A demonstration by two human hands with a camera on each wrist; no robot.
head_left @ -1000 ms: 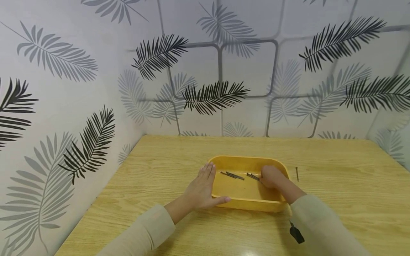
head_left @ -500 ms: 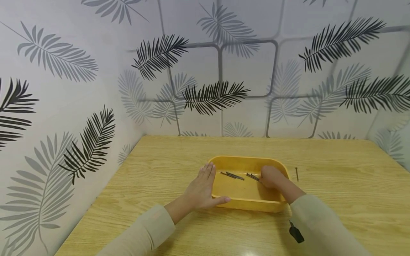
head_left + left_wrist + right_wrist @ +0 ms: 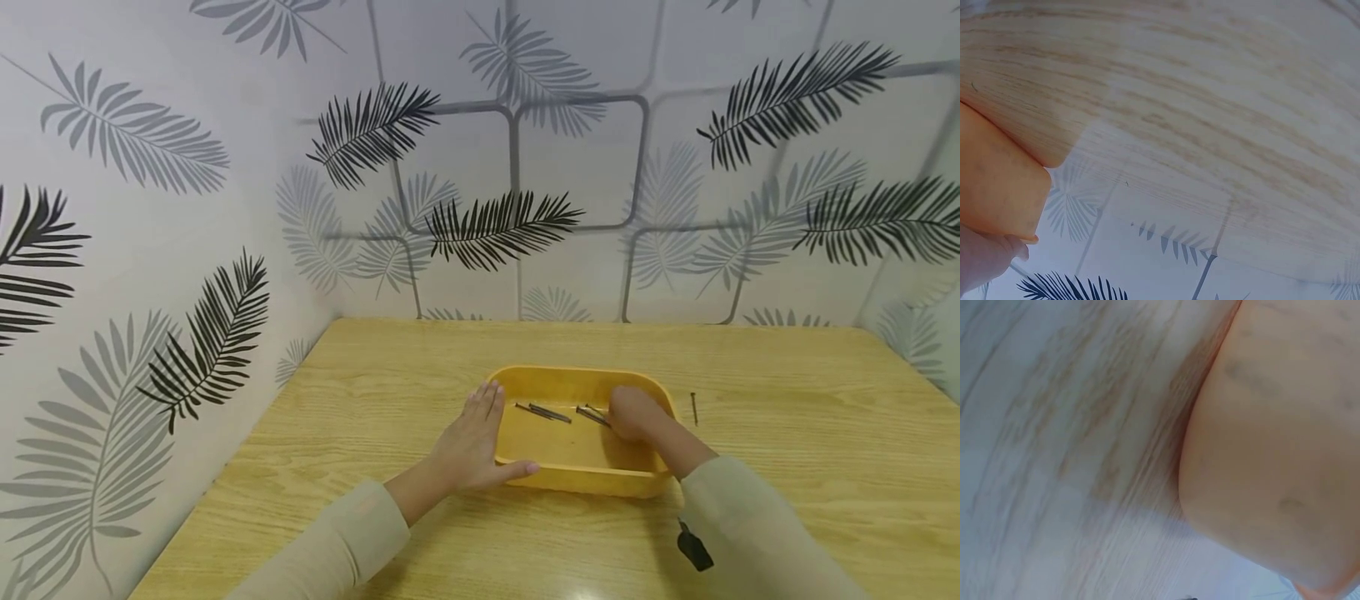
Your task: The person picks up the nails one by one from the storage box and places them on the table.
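A yellow plastic tray [image 3: 558,479] stands on the wooden table. My left hand [image 3: 474,442] rests along its left end, fingers straight over the rim and thumb lying on the front edge. In the left wrist view, part of the left hand [image 3: 985,259] touches the tray's rim. Inside the tray lie several dark nails: one group [image 3: 543,412] left of the middle, another [image 3: 592,415] further right. My right hand [image 3: 633,414] reaches into the right end with curled fingers, pinching at a nail of the right group; its fingertips are hidden. In the right wrist view only the tray's outer wall [image 3: 1272,456] shows.
A single nail [image 3: 693,408] lies on the table [image 3: 795,433] just right of the tray. A small black object [image 3: 694,547] sits beside the right sleeve. A wall [image 3: 480,150] with a leaf pattern stands behind the table and along its left side.
The nails by my right fingers have shifted slightly, one spreading a little from the other. Both hands and the tray keep their places.
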